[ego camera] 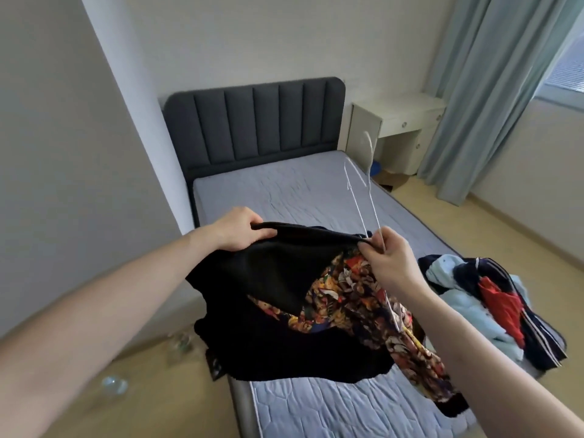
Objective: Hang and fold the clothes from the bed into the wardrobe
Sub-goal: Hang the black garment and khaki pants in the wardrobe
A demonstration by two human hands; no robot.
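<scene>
The right hand (387,260) pinches together one corner of a black shirt (271,279) and the thin wire of a white hanger (363,191), fingers curled tight round both; the hanger's hook rises up and away from that grip, while its lower end runs down behind the hand against the cloth. Across from it, the left hand (237,229) clamps the other end of the same hem, thumb over the fold and fingers tucked beneath, so the edge is stretched nearly level between the two grips. Below them the shirt hangs slack, its colourful printed panel showing under the right grip and its lower part draping onto the bed (284,191). It looks light, soft and floppy, with no stiffness of its own, so it is best held at the hem or shoulders and kept spread open; the hanger seems thin and springy and could snag the fabric. Both forearms reach forward from the bottom corners, the wrists roughly level, the right bent inward. Right of the right grip, a pile of clothes (483,298) lies on the bed's edge.
</scene>
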